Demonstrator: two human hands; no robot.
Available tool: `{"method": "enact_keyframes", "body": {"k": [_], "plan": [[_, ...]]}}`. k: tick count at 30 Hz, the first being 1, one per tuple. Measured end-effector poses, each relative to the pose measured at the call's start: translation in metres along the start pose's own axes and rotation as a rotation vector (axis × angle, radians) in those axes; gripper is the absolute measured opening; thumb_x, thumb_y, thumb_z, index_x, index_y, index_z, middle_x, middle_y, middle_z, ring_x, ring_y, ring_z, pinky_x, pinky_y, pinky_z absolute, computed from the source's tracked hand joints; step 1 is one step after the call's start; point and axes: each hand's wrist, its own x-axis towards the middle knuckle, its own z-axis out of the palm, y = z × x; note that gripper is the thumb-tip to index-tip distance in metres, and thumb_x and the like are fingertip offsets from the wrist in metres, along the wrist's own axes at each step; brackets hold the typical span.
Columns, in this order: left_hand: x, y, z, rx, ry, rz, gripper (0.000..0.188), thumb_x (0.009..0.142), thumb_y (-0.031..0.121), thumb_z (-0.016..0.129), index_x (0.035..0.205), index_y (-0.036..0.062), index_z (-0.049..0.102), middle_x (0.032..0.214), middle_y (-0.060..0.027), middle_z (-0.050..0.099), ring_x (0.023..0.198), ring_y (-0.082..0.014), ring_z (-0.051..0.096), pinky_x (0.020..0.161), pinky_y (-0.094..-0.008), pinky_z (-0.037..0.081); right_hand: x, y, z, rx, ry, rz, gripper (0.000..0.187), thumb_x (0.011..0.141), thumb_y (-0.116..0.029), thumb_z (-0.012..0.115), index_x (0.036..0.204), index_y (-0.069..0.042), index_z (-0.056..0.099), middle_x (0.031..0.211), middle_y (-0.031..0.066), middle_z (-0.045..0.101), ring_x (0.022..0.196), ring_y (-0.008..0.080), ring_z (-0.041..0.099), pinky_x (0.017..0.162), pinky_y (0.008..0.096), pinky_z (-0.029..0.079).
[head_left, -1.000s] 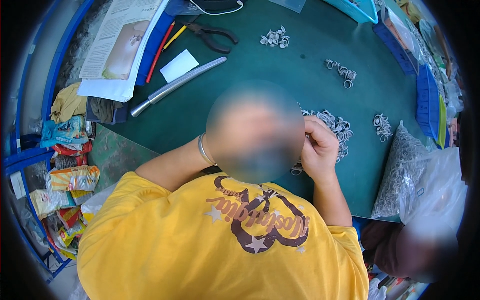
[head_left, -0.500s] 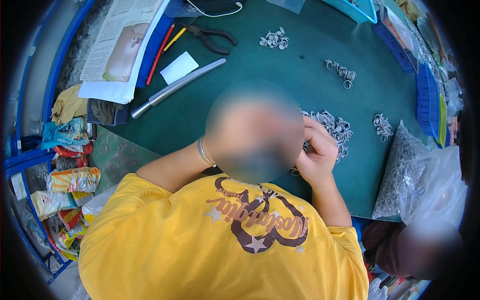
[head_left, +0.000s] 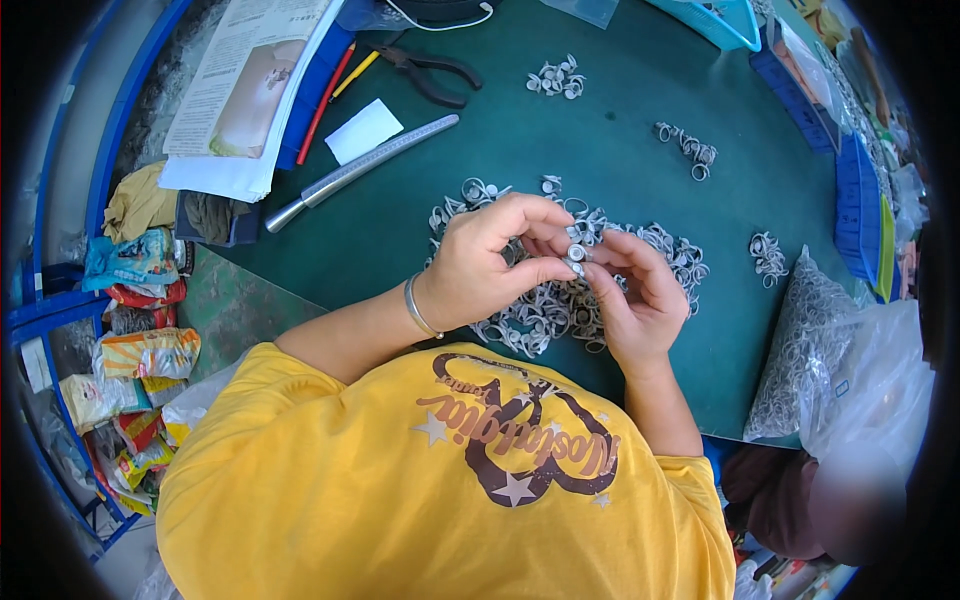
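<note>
Above the pile of grey metal rings [head_left: 530, 325], my left hand [head_left: 487, 252] and my right hand [head_left: 640, 290] meet fingertip to fingertip. Between their thumbs and fingers they pinch a small grey ring [head_left: 575, 253] with a round flat head. It may be more than one ring, as the fingers hide part of it. A silver bangle [head_left: 414, 306] circles my left wrist. The pile spreads beneath and around both hands on the green table top [head_left: 400, 230].
Smaller ring groups lie at the far middle [head_left: 556, 77], far right [head_left: 687, 150] and right [head_left: 768, 258]. A clear bag of rings [head_left: 795, 350] stands at the right edge. To the left are a ring mandrel [head_left: 362, 172], pliers [head_left: 430, 75], pencils [head_left: 326, 103] and newspapers [head_left: 235, 80].
A blur hid my left hand and much of the pile before; now both show. My right hand stays in nearly the same place. The view has shifted slightly.
</note>
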Motion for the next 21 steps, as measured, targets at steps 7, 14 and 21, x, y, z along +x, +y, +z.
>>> {"method": "enact_keyframes", "body": {"k": [7,14,21], "plan": [[0.0028,0.0017,-0.0006,0.071,-0.013,0.045,0.033,0.075,-0.002,0.077,0.104,0.0002,0.060,0.091,-0.0078,0.068,0.080,-0.0131,0.068,0.070,-0.0236,0.055,0.0053,0.0023,-0.0015,-0.119,-0.076,-0.122,0.020,0.073,0.008,0.074,0.090,0.001,0.067,0.087,0.0128,0.069,0.077,0.0212,0.068,0.067,0.0278,0.054],[0.0021,0.0000,0.0002,0.107,0.000,0.058,0.033,0.074,-0.001,0.077,0.102,0.0012,0.061,0.091,-0.0083,0.068,0.079,-0.0148,0.068,0.071,-0.0251,0.055,0.0086,-0.0006,-0.0017,-0.213,-0.089,-0.215,0.019,0.073,0.008,0.074,0.089,0.000,0.067,0.085,0.0134,0.069,0.076,0.0226,0.068,0.066,0.0278,0.055],[0.0020,-0.0025,0.0013,0.085,0.003,0.035,0.031,0.073,-0.001,0.077,0.100,0.0014,0.062,0.091,-0.0086,0.068,0.078,-0.0159,0.068,0.069,-0.0260,0.055,0.0095,-0.0004,-0.0017,-0.237,-0.087,-0.243,0.019,0.073,0.008,0.073,0.089,0.001,0.067,0.085,0.0129,0.068,0.074,0.0216,0.068,0.064,0.0275,0.054]]}}
